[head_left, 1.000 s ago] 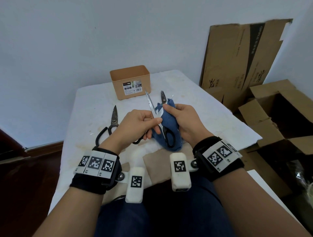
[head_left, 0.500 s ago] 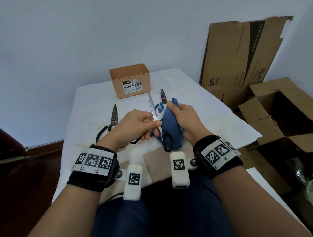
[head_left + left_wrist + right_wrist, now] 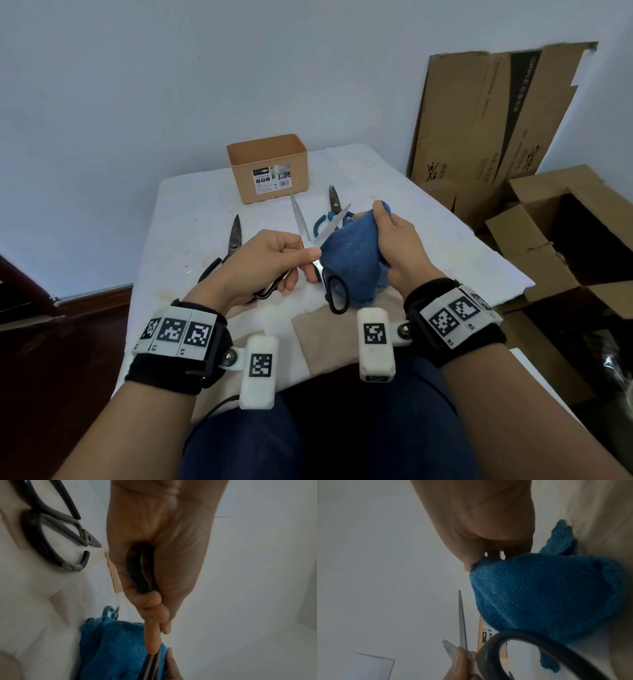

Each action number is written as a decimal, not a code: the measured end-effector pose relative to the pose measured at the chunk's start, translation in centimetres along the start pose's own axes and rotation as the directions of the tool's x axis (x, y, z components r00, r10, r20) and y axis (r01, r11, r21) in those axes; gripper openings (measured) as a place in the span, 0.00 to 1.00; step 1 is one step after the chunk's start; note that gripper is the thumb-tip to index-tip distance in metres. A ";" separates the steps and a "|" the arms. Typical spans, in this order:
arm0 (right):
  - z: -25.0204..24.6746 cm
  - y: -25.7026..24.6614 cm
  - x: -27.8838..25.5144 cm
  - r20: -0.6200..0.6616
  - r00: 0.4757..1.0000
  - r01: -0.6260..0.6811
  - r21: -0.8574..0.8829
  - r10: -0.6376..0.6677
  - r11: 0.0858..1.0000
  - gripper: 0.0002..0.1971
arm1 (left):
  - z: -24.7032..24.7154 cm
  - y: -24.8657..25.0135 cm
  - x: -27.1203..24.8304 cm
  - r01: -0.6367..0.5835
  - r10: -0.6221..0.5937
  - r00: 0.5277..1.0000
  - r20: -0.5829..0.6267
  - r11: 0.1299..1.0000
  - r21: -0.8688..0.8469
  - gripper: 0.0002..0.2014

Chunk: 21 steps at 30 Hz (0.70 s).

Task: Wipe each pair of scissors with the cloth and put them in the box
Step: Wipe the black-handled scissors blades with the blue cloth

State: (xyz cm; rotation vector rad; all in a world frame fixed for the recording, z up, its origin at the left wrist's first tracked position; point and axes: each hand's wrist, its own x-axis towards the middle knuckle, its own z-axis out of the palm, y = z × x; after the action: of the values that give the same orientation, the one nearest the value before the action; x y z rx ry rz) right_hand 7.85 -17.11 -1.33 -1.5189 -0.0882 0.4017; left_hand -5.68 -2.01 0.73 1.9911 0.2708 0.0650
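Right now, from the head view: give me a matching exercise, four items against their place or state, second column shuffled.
Things:
1. silver-bladed scissors
2. blue cloth
3. teal-handled snips
4. orange box

States:
A. at the table's far end, nothing visible inside
B. bunched in the right hand
C. blades spread, held by the left hand
D. lying on the table beyond the cloth

Pairs: 1-C, 2-B, 3-D, 4-A

Our left hand (image 3: 274, 260) curls its fingers (image 3: 150, 601) round one black loop handle of the open steel scissors (image 3: 320, 253), thumb pressed forward. Our right hand (image 3: 400, 246) bunches the blue terry cloth (image 3: 349, 260), fingers pinching its top.
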 end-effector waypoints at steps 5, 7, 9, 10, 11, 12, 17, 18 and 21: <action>0.5 -0.4 -0.4 0.070 0.993 -0.104 0.213 0.091 0.971 0.23 | 0.1 0.1 0.0 0.013 -0.013 0.999 0.030 1.000 0.010 0.14; 0.8 -0.6 -0.8 0.113 0.986 -0.147 0.278 0.119 0.949 0.23 | 0.1 0.0 0.1 0.015 -0.015 0.999 0.031 1.000 0.015 0.15; 0.8 -0.8 -1.0 0.189 0.973 -0.196 0.359 0.134 0.913 0.26 | 0.1 -0.1 0.2 0.018 -0.019 1.000 0.020 1.000 0.020 0.16; 0.7 -0.8 -1.0 0.224 0.965 -0.217 0.401 0.134 0.890 0.27 | 0.1 -0.1 0.3 0.019 -0.020 1.000 0.014 1.000 0.024 0.17; 0.6 -0.8 -1.0 0.241 0.962 -0.224 0.436 0.127 0.871 0.26 | 0.1 -0.2 0.4 0.019 -0.020 1.000 0.010 0.999 0.027 0.17; 0.6 -0.7 -1.0 0.245 0.963 -0.220 0.455 0.117 0.863 0.22 | 0.1 -0.2 0.5 0.020 -0.020 1.000 0.006 0.999 0.029 0.17; 1.0 0.2 -0.6 0.305 0.949 -0.231 0.504 0.079 0.832 0.11 | 0.2 -0.2 1.0 0.006 -0.006 1.000 -0.031 1.000 -0.004 0.17; 1.0 0.1 -0.6 0.306 0.949 -0.235 0.515 0.079 0.824 0.10 | 0.2 -0.2 1.1 0.005 -0.006 0.999 -0.038 1.000 -0.010 0.17; 0.9 -0.3 -0.7 0.285 0.955 -0.237 0.563 0.083 0.791 0.09 | 0.2 -0.4 1.3 0.002 -0.003 0.999 -0.049 1.000 -0.011 0.15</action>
State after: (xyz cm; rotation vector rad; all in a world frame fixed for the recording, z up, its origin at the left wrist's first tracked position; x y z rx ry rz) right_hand 7.00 -16.46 -0.85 -0.8462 -0.0208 0.6869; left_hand -4.46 -1.74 0.21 1.9805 0.3043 0.1138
